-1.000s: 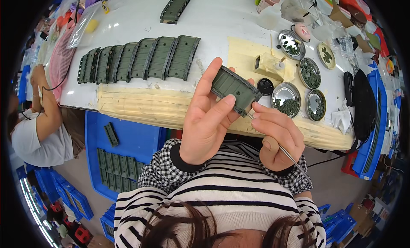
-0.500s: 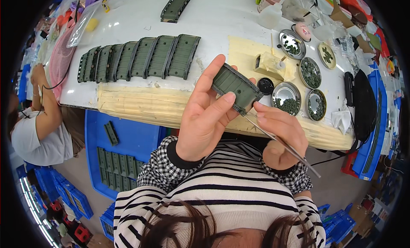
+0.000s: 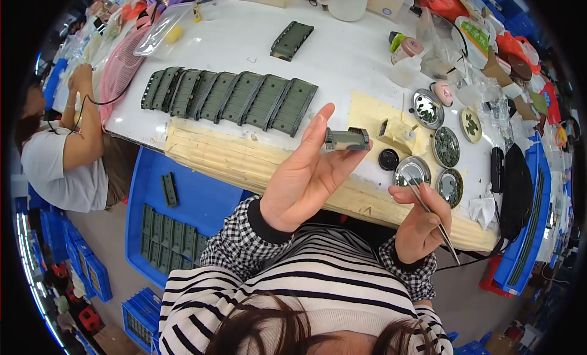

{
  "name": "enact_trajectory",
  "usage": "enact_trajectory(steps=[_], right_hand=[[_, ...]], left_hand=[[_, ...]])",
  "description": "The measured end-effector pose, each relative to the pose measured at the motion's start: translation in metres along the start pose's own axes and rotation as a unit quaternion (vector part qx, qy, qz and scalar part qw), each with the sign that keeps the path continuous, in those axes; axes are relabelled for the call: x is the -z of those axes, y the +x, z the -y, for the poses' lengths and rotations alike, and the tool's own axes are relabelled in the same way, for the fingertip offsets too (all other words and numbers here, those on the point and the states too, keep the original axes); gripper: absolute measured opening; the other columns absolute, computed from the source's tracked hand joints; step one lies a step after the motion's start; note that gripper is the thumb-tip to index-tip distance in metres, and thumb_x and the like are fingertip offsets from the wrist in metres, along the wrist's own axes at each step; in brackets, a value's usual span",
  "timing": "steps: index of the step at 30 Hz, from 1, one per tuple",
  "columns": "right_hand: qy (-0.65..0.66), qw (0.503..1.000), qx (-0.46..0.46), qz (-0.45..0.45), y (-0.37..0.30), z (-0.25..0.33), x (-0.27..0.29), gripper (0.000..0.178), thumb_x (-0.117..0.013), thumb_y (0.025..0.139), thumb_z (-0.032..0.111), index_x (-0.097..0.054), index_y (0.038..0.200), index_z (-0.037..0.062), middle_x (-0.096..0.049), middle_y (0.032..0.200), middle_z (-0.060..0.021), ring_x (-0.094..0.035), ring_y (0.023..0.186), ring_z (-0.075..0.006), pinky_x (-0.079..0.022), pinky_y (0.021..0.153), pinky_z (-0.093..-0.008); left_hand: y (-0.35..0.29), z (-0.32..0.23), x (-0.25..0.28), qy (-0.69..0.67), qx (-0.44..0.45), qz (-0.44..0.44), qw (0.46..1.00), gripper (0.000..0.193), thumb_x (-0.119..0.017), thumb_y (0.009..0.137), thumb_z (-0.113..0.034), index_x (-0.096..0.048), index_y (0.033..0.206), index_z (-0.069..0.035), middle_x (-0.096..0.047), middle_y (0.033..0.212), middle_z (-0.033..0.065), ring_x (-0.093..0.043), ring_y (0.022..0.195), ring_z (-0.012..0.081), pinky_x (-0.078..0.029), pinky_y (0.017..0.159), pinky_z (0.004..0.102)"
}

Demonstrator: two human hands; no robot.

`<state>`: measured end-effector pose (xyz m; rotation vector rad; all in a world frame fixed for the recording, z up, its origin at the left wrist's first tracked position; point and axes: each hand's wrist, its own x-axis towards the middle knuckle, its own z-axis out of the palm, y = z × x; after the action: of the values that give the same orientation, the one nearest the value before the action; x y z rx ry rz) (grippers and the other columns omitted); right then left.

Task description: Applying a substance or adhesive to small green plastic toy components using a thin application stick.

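Spanning the upper frame is a white table. At lower left, a blue tray holds more green parts, probably keeping them together. Upper left of centre, a row of curved green pieces lies side by side, likely for order. At centre, the left hand, fingers parted, grips a small green segment between them, seemingly turning its edge into view. Right of centre, the right hand pinches tweezers, tips over a metal dish; contact cannot be told.
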<state>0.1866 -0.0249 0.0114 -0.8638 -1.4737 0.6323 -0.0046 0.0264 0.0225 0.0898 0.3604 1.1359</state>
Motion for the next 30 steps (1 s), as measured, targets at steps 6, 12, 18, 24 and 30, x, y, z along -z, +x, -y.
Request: enact_trajectory(steps=[6,12,18,24,30], right_hand=[[-0.005,1.0,0.005,0.03,0.001,0.002,0.001,0.042,-0.041,0.103,0.031,-0.054,0.12,-0.0044,-0.067,0.085,-0.0186,-0.068,0.082,-0.0271,-0.053,0.08,-0.0378],[0.003,0.999,0.002,0.043,-0.002,0.002,0.004,0.033,-0.044,0.101,0.018,-0.055,0.12,-0.0061,-0.068,0.091,-0.0187,-0.068,0.087,-0.0256,-0.052,0.083,-0.0356],[-0.02,0.997,-0.026,0.07,0.001,0.006,0.004,0.033,-0.05,0.099,0.017,-0.054,0.12,-0.0075,-0.068,0.093,-0.018,-0.068,0.089,-0.0236,-0.05,0.087,-0.0332],[-0.023,0.997,-0.066,0.034,0.005,0.021,-0.005,0.035,-0.055,0.097,0.019,-0.056,0.119,-0.0072,-0.068,0.103,-0.0205,-0.067,0.098,-0.0245,-0.049,0.091,-0.0332],[-0.135,0.982,0.065,0.116,0.022,0.027,0.006,0.029,-0.066,0.086,0.009,-0.064,0.114,0.0008,-0.063,0.113,-0.0185,-0.065,0.104,-0.0314,-0.051,0.092,-0.0364]], left_hand=[[0.006,0.002,0.003,-0.08,0.014,-0.023,0.996,0.04,-0.055,0.097,-0.031,-0.042,0.128,-0.011,-0.039,0.13,0.0212,-0.046,0.125,0.0322,-0.047,0.106,0.0358],[0.005,0.004,-0.001,-0.086,0.021,-0.025,0.996,0.041,-0.057,0.096,-0.031,-0.042,0.128,-0.01,-0.041,0.125,0.0198,-0.049,0.122,0.0313,-0.048,0.105,0.0354],[0.004,0.006,-0.002,-0.071,0.026,-0.02,0.997,0.041,-0.055,0.097,-0.031,-0.042,0.129,-0.01,-0.041,0.126,0.02,-0.049,0.121,0.0313,-0.048,0.105,0.0351],[0.004,0.009,-0.003,-0.007,0.007,0.032,0.999,0.043,-0.045,0.101,-0.031,-0.034,0.139,-0.013,-0.043,0.131,0.0222,-0.049,0.123,0.0318,-0.048,0.104,0.0366],[0.002,0.009,-0.004,0.15,-0.037,0.091,0.984,0.052,-0.036,0.104,-0.027,-0.014,0.15,-0.024,-0.038,0.142,0.0238,-0.05,0.125,0.0338,-0.047,0.103,0.0388]])
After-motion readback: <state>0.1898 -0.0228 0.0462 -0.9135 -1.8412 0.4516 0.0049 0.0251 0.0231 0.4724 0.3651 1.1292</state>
